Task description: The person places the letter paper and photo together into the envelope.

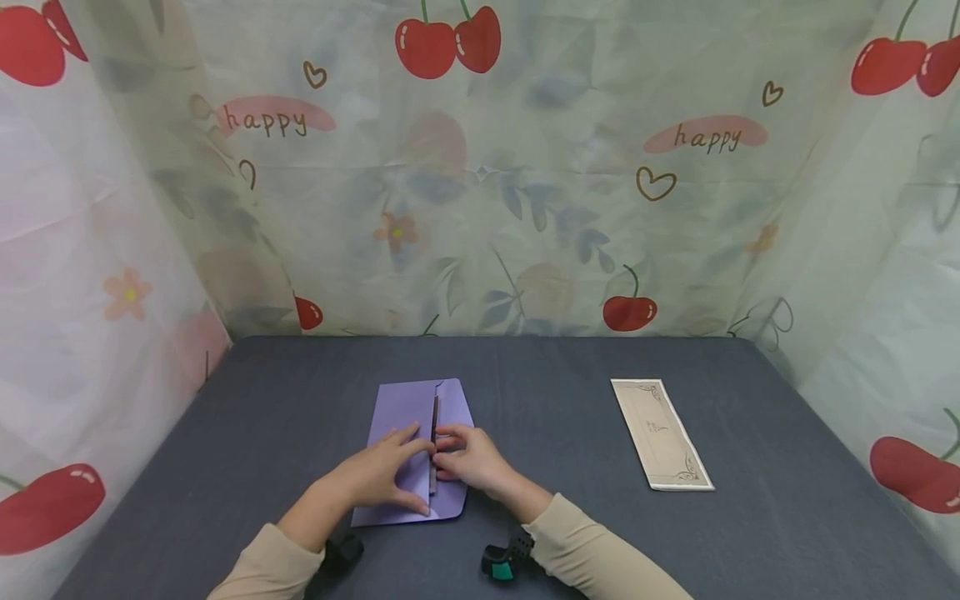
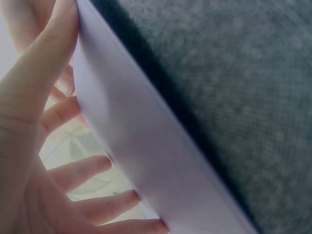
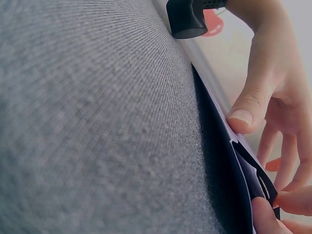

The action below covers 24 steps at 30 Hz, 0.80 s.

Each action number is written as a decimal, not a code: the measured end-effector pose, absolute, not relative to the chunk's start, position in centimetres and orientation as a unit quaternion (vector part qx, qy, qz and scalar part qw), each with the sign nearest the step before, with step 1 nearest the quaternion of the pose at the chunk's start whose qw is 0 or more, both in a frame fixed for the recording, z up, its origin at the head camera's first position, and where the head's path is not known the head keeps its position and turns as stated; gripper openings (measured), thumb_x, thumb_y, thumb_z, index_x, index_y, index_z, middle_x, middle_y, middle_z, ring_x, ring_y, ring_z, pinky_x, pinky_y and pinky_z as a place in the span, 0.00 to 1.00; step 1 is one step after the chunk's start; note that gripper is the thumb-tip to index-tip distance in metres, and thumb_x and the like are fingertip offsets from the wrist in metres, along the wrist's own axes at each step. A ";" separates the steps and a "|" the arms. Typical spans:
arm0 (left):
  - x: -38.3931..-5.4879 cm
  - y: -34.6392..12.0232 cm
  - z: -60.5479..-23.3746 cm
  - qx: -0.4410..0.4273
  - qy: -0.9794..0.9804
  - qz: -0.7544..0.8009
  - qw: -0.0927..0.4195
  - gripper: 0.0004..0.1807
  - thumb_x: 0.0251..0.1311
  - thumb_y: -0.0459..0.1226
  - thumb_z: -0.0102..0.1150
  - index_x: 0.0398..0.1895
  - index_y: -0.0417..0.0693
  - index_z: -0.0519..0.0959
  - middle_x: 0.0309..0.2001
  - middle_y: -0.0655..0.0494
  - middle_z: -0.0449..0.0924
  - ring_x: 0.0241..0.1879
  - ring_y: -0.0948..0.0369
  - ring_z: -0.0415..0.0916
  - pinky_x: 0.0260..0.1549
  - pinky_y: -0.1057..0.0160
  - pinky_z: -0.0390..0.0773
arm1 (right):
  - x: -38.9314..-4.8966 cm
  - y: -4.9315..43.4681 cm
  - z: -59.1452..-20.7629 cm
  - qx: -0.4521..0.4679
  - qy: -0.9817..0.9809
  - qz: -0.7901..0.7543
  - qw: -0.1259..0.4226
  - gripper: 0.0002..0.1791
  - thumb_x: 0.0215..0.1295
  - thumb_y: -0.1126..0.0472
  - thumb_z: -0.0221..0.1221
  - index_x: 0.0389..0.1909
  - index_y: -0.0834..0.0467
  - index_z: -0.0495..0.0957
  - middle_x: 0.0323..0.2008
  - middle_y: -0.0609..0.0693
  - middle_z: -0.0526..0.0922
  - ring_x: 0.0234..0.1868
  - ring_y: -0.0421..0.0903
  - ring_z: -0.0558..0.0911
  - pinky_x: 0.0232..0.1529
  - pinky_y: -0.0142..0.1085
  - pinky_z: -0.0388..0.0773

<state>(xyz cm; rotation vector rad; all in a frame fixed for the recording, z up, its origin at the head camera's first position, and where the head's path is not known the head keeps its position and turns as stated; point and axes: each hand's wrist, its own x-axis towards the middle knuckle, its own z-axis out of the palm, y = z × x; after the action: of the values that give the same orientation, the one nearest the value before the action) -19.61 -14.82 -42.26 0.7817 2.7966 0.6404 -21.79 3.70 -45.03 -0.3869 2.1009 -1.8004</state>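
A purple envelope lies on the dark table with its flap spread to the right. Along its mouth runs a narrow dark slit, with a thin edge showing inside. My left hand rests across the envelope's body, fingers spread and thumb near the lower end of the mouth. From the right, my right hand reaches over the flap, its curled fingers and thumb pinching at the mouth. Whether a sheet inside is also caught between them, I cannot tell.
To the right lies a cream card with ornate corners and a pale border. Both wrists wear black devices, the right one with a green patch. A patterned curtain borders the table at the back and sides.
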 end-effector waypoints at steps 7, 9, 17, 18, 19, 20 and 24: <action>-19.6 -14.8 -42.2 0.261 0.937 0.214 0.086 0.40 0.38 0.57 0.71 0.56 0.51 0.70 0.67 0.31 0.59 0.62 0.26 0.56 0.54 0.33 0.65 | -21.7 3.7 -45.1 -0.138 0.743 -0.631 0.173 0.25 0.60 0.73 0.55 0.59 0.72 0.65 0.48 0.68 0.78 0.44 0.51 0.83 0.38 0.36 0.82; -19.6 -14.8 -42.2 0.261 0.937 0.214 0.086 0.40 0.38 0.57 0.71 0.56 0.52 0.70 0.67 0.31 0.59 0.62 0.26 0.56 0.54 0.33 0.65 | -21.7 3.8 -45.0 -0.139 0.743 -0.631 0.173 0.25 0.60 0.73 0.55 0.59 0.72 0.65 0.48 0.68 0.77 0.44 0.52 0.83 0.38 0.36 0.82; -19.7 -14.7 -42.3 0.262 0.937 0.216 0.090 0.37 0.39 0.57 0.71 0.54 0.55 0.71 0.67 0.31 0.58 0.62 0.27 0.56 0.54 0.33 0.65 | -22.1 4.4 -44.9 -0.131 0.750 -0.628 0.161 0.25 0.60 0.71 0.56 0.59 0.72 0.65 0.49 0.69 0.78 0.40 0.51 0.84 0.37 0.37 0.83; -19.7 -14.7 -42.3 0.264 0.936 0.216 0.088 0.37 0.39 0.57 0.71 0.53 0.55 0.71 0.66 0.31 0.58 0.62 0.27 0.57 0.54 0.33 0.65 | -22.1 4.5 -44.8 -0.129 0.751 -0.628 0.159 0.25 0.60 0.70 0.56 0.59 0.72 0.65 0.49 0.69 0.78 0.40 0.50 0.84 0.37 0.37 0.83; -19.7 -14.7 -42.3 0.266 0.936 0.215 0.087 0.36 0.39 0.57 0.71 0.53 0.55 0.71 0.66 0.31 0.59 0.62 0.26 0.57 0.53 0.33 0.65 | -22.2 4.7 -44.8 -0.130 0.753 -0.626 0.157 0.25 0.60 0.70 0.56 0.59 0.72 0.65 0.49 0.69 0.78 0.40 0.49 0.84 0.37 0.37 0.83; -19.8 -14.8 -42.3 0.268 0.935 0.215 0.085 0.36 0.39 0.57 0.71 0.53 0.55 0.71 0.66 0.30 0.59 0.61 0.26 0.57 0.53 0.33 0.65 | -22.3 4.9 -44.8 -0.129 0.754 -0.625 0.154 0.25 0.60 0.70 0.56 0.59 0.72 0.66 0.49 0.69 0.79 0.39 0.49 0.84 0.37 0.37 0.83; -19.8 -14.8 -42.3 0.271 0.936 0.211 0.083 0.36 0.39 0.57 0.70 0.52 0.56 0.71 0.66 0.31 0.59 0.61 0.27 0.58 0.53 0.33 0.66 | -22.6 5.6 -44.7 -0.131 0.757 -0.624 0.146 0.24 0.60 0.70 0.56 0.58 0.72 0.66 0.48 0.69 0.79 0.39 0.48 0.84 0.37 0.38 0.83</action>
<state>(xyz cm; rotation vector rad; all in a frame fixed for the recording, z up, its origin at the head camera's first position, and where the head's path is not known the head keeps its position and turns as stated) -19.78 -14.79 -42.33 0.8090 2.7924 0.6288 -22.56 5.59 -44.65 -0.3780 2.1790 -1.7964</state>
